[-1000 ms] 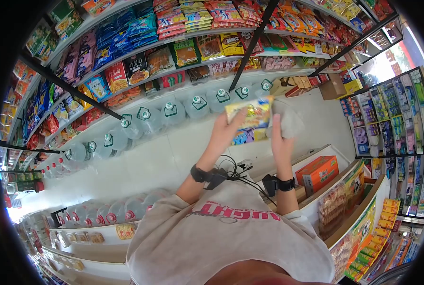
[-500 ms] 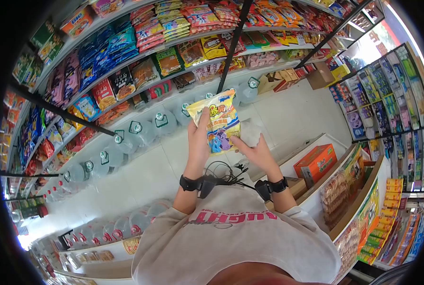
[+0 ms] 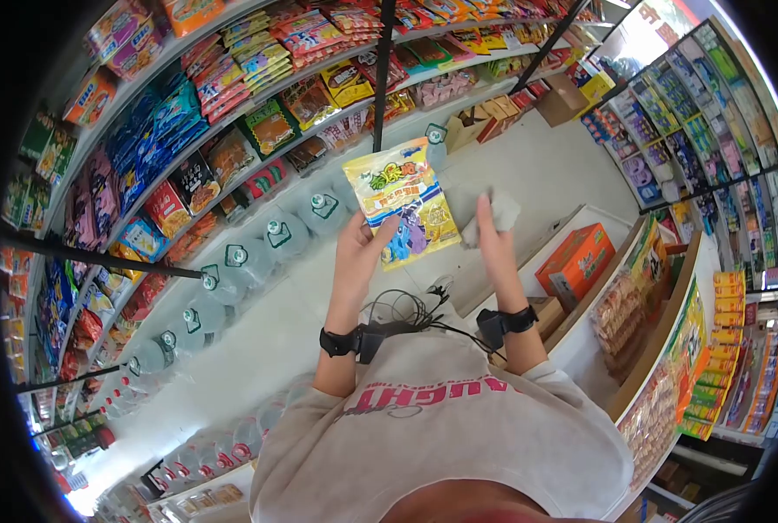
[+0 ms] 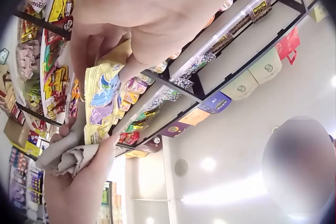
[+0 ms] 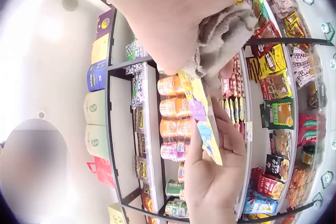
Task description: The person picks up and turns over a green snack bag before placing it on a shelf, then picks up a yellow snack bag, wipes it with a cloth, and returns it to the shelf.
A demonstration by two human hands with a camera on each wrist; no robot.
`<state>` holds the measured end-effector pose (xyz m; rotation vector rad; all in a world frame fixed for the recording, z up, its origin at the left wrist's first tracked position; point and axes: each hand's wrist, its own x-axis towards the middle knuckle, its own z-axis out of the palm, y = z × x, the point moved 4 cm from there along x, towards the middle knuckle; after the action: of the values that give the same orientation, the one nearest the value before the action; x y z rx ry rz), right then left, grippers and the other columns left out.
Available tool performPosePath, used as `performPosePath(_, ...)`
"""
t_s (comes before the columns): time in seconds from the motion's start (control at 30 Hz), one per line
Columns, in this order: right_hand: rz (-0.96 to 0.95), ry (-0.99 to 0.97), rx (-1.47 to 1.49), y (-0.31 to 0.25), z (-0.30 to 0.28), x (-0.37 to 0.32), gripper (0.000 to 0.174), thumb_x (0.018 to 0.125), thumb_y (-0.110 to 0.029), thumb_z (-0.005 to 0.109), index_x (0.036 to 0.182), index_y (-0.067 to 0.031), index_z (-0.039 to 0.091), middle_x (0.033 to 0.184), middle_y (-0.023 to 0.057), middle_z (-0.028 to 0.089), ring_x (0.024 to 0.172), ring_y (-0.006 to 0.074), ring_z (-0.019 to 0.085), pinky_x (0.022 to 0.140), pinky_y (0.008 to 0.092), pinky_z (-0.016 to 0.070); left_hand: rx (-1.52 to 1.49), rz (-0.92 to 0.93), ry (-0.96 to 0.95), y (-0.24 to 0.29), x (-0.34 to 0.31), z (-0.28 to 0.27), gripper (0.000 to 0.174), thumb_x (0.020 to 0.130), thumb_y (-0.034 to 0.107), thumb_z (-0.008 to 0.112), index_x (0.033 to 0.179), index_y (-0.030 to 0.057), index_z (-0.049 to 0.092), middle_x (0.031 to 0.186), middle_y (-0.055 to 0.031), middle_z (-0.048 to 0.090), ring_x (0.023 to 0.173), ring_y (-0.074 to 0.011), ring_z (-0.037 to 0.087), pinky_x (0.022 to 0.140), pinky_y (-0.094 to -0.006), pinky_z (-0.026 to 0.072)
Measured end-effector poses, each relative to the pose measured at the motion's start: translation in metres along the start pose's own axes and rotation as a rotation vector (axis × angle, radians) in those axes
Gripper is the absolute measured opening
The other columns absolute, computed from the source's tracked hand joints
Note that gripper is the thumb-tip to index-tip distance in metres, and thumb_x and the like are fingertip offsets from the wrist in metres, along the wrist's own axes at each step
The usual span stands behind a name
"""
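Note:
My left hand (image 3: 354, 261) holds a yellow snack bag (image 3: 397, 196) by its lower left side, thumb across the printed front and fingers behind. Blue and purple cartoon figures show on the lower half of the bag, which faces up toward the head camera. A crumpled grey cloth (image 3: 502, 216) is gripped in my right hand (image 3: 496, 248), just right of the bag. The right wrist view shows the cloth (image 5: 223, 37) bunched under that hand's fingers, with the bag (image 5: 202, 113) edge-on close by. In the left wrist view, the bag (image 4: 102, 95) sits between left thumb and fingers.
Shelves of packaged snacks (image 3: 293, 44) curve along the front and left. Large water bottles (image 3: 275, 231) line the floor below them. At the right stand an orange carton (image 3: 576, 260) and a rack of small goods (image 3: 676, 122). Black cables (image 3: 406, 312) hang between the wrists.
The right thumb, at the bag's lower right half a second ago, has moved away rightward with the cloth. The bag, blurred at first, now shows its front clearly. The head view has turned.

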<state>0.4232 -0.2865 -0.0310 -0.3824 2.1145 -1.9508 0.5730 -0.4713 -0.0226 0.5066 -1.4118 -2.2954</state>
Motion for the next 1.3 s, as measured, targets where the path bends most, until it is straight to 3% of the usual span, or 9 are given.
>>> performPosePath(0.2,0.083,-0.19,-0.029,-0.048,0.003,-0.003,0.032,0.097,-0.031,0.068,0.111,-0.0024,0.065,0.1,0.0023,0.066,0.089,0.012,0.06,0.078,0.0292,0.0498,0.155,-0.155,-0.257,-0.006,-0.001,0.019,0.036,0.095,0.007,0.068,0.128,-0.0043,0.059,0.117,-0.0081,0.07,0.1,-0.0103,0.066,0.087,-0.0262,0.0526)
performPosePath(0.43,-0.084,0.114,0.0,-0.01,-0.003,0.001,0.038,0.091,-0.028,0.076,0.113,0.0009,0.066,0.105,0.0062,0.071,0.092,0.0133,0.067,0.081,0.0276,0.0526,0.101,-0.16,-0.329,-0.015,-0.012,0.031,0.041,0.093,0.003,0.069,0.131,-0.0037,0.056,0.114,-0.0085,0.071,0.1,-0.011,0.067,0.088,-0.0263,0.053)
performPosePath(0.6,0.022,-0.021,0.343,-0.03,-0.01,0.007,0.037,0.092,-0.023,0.074,0.119,0.0017,0.064,0.112,0.0076,0.07,0.098,0.0133,0.065,0.085,0.0291,0.052,0.128,-0.12,-0.252,-0.024,-0.001,0.025,0.041,0.091,0.0,0.07,0.13,-0.0045,0.057,0.11,-0.0086,0.072,0.1,-0.011,0.067,0.086,-0.026,0.0529)
performPosePath(0.7,0.028,-0.212,0.045,-0.02,-0.009,-0.001,0.036,0.095,-0.02,0.071,0.124,0.0004,0.062,0.115,0.0059,0.069,0.099,0.0115,0.065,0.086,0.028,0.0518,0.083,-0.053,-0.186,-0.023,0.013,0.034,0.037,0.093,0.004,0.069,0.127,-0.0047,0.06,0.108,-0.0081,0.073,0.096,-0.0097,0.066,0.085,-0.0248,0.0518)
performPosePath(0.9,0.098,-0.312,-0.02,-0.012,-0.028,-0.012,0.033,0.095,-0.028,0.071,0.119,-0.0053,0.067,0.101,0.0021,0.071,0.081,0.0087,0.066,0.063,0.0261,0.0542,0.328,-0.117,-0.233,-0.04,0.028,0.043,0.033,0.095,0.011,0.068,0.124,-0.0023,0.062,0.103,-0.0062,0.072,0.091,-0.0085,0.065,0.08,-0.024,0.0503)
performPosePath(0.97,0.029,-0.28,-0.067,-0.012,-0.043,-0.009,0.032,0.093,-0.034,0.072,0.11,-0.0067,0.07,0.081,-0.0002,0.069,0.064,0.0073,0.062,0.051,0.025,0.0496,0.389,-0.148,-0.215,-0.042,0.026,0.056,0.03,0.096,0.013,0.066,0.123,-0.0012,0.063,0.103,-0.0055,0.072,0.092,-0.0085,0.064,0.081,-0.0239,0.0499)
performPosePath(1.1,-0.007,-0.119,-0.085,-0.012,-0.077,-0.012,0.04,0.087,-0.039,0.077,0.105,-0.0042,0.071,0.071,-0.0006,0.065,0.061,0.0059,0.057,0.052,0.0246,0.0459,0.303,-0.149,-0.276,-0.061,0.035,0.075,0.034,0.097,0.011,0.065,0.127,-0.0031,0.059,0.113,-0.0077,0.069,0.101,-0.0096,0.063,0.089,-0.0235,0.0469)
performPosePath(1.2,0.227,-0.108,-0.158,-0.031,-0.124,-0.026,0.04,0.085,-0.04,0.079,0.102,-0.0044,0.071,0.071,0.0034,0.067,0.06,0.0068,0.059,0.052,0.0241,0.0472,0.275,-0.122,-0.364,-0.063,0.04,0.13,0.036,0.096,0.007,0.066,0.129,-0.0053,0.056,0.115,-0.0086,0.067,0.101,-0.011,0.062,0.09,-0.0242,0.0463)
performPosePath(1.3,-0.1,0.113,0.166,-0.013,-0.147,-0.026,0.04,0.087,-0.034,0.076,0.109,-0.0017,0.067,0.072,0.0038,0.067,0.057,0.01,0.061,0.048,0.0264,0.0474,0.305,-0.165,-0.446,-0.08,0.067,0.159,0.042,0.092,0.001,0.069,0.13,-0.0072,0.053,0.117,-0.0117,0.066,0.103,-0.0133,0.063,0.091,-0.0263,0.0474)
